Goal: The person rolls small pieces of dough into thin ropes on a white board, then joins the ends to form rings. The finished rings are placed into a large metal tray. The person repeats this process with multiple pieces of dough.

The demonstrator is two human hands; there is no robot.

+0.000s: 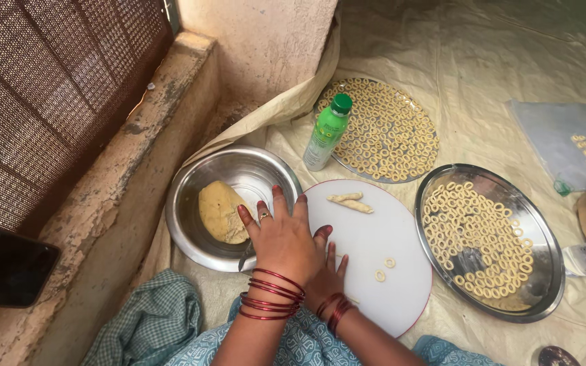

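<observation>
Pressing her left hand [284,238] flat over the right hand [327,276] on the white board [374,251], fingers spread, she risked flattening whatever dough sat hidden underneath, or nudging the two finished rings [384,268] nearby.

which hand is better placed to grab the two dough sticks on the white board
Probably the left hand: it lies on top, fingers pointing toward the two pale dough sticks on the round white board. The right hand is pinned beneath it.

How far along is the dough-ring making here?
Done: two steel plates and hold many rings, and two rings lie on the white board. In hand: left hand over right hand, pressing on the board. Left: the dough lump and two dough sticks.
</observation>
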